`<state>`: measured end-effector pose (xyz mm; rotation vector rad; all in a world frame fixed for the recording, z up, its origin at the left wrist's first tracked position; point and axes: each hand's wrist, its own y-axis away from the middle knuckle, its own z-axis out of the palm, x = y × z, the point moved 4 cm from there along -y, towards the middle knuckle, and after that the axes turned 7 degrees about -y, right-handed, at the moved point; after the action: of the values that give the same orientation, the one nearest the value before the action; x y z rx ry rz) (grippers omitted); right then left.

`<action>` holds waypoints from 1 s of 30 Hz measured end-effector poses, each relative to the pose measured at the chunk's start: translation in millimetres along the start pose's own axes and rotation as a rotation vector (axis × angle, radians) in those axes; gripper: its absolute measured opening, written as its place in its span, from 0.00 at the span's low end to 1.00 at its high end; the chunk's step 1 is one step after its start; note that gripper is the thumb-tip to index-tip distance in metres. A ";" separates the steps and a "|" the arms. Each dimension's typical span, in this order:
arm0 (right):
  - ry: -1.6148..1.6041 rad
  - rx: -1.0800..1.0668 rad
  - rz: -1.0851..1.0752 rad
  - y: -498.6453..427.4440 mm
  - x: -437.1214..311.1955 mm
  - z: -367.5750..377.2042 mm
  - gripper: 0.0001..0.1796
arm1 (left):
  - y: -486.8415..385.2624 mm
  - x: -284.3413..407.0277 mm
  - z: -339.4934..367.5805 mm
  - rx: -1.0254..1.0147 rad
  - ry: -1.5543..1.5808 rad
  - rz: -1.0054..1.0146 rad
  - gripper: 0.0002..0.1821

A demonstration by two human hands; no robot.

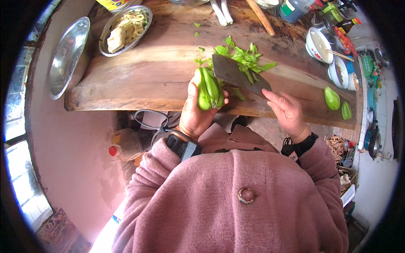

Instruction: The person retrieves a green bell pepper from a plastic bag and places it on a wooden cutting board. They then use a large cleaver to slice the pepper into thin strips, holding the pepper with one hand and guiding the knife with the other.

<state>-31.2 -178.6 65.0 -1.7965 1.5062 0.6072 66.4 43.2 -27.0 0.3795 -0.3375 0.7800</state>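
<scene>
My left hand (196, 109) holds a green chayote-like vegetable (207, 88) with deep grooves, upright above the near edge of the wooden table (142, 91). My right hand (286, 112) grips a dark cleaver (240, 74) at its handle end, and the far end of its blade is at the vegetable's upper right side. The handle itself is mostly hidden by the fingers. Thin green peelings (248, 58) lie heaped on the wood behind the blade, with a few small bits farther left. Two smaller pale green vegetables (332, 98) rest near the table's right end.
Far left stands a steel basin (69, 58), beside a metal bowl (147, 31) of noodle-like strips and a pale lump. Two white stalks (221, 12) and a wooden rolling pin (261, 17) lie at the back. Several bowls (319, 46), one with chopsticks, and bottles stand at the right.
</scene>
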 end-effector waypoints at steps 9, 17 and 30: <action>0.269 -0.035 -0.219 14.3 -23.7 15.2 0.17 | -0.9 -1.9 -12.6 -0.038 0.312 -0.061 0.45; 0.259 -0.020 -0.211 17.7 -23.1 20.1 0.17 | -2.3 -8.0 -19.7 0.020 0.269 -0.033 0.38; 0.123 -0.051 -0.111 9.5 -11.9 31.0 0.24 | -2.9 -27.4 -25.6 0.070 0.118 -0.052 0.31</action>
<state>-40.3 -148.1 51.8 -1.9738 1.4708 0.4924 54.2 36.1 -61.9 0.4045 -0.1895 0.7608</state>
